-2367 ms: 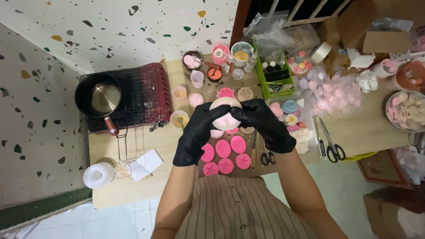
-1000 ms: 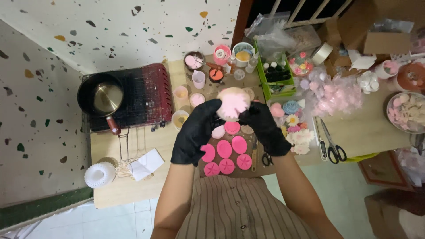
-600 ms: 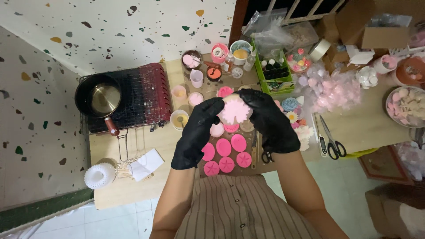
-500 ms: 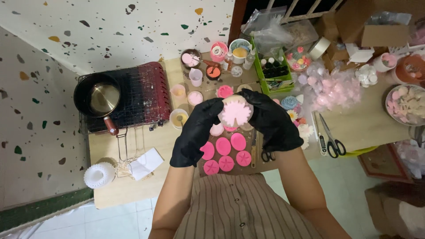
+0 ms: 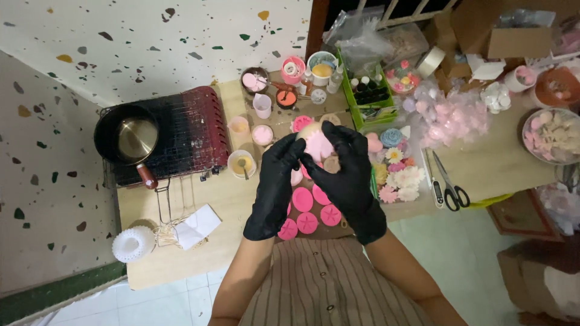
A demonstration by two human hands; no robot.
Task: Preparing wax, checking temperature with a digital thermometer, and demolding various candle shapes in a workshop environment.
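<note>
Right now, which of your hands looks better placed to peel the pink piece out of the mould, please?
Probably the right hand: its fingers curl over the pink piece, while the left hand grips the mould's side, steadying it.

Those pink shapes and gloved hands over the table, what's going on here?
A person in black gloves holds a pale pink flower-shaped piece between the left hand and the right hand, above a wooden table. Beneath lie bright pink moulds. Finished flowers and scissors lie to the right, a pan to the left.
</note>
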